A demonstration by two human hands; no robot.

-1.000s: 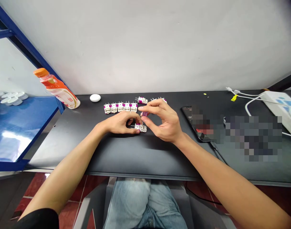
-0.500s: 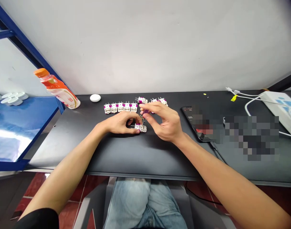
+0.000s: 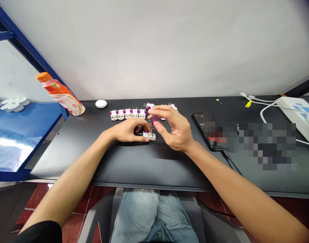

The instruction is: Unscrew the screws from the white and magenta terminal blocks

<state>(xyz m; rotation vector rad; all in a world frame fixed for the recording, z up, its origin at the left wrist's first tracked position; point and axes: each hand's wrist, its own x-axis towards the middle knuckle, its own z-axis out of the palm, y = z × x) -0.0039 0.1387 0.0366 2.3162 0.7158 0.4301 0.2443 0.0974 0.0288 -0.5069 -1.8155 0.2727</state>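
Observation:
On the black table, my left hand [image 3: 128, 130] pinches a small white-and-purple plug insert with metal pins [image 3: 151, 136], which lies flat. Between the thumb and fingers of my right hand [image 3: 176, 130] is a small screwdriver [image 3: 154, 118] with a translucent purple-red handle. Its thin shaft points down at the insert; whether the tip sits in a screw is too small to tell. Beyond my left hand stands a row of several similar plug inserts [image 3: 128, 114], pins up. Another plug insert [image 3: 149, 105] lies behind my fingers, and more are partly hidden by my right hand.
At the left stand an orange-capped bottle [image 3: 62, 94] and a white oval object [image 3: 101, 104]. Right of my hands lies a phone [image 3: 207, 131] with a cable, near a blurred-out area. A white power strip [image 3: 300, 114] with cords is at the far right.
My right fingers have shifted and rolled slightly around the screwdriver handle, now covering more of the inserts behind. My left hand and the plug insert have stayed in place.

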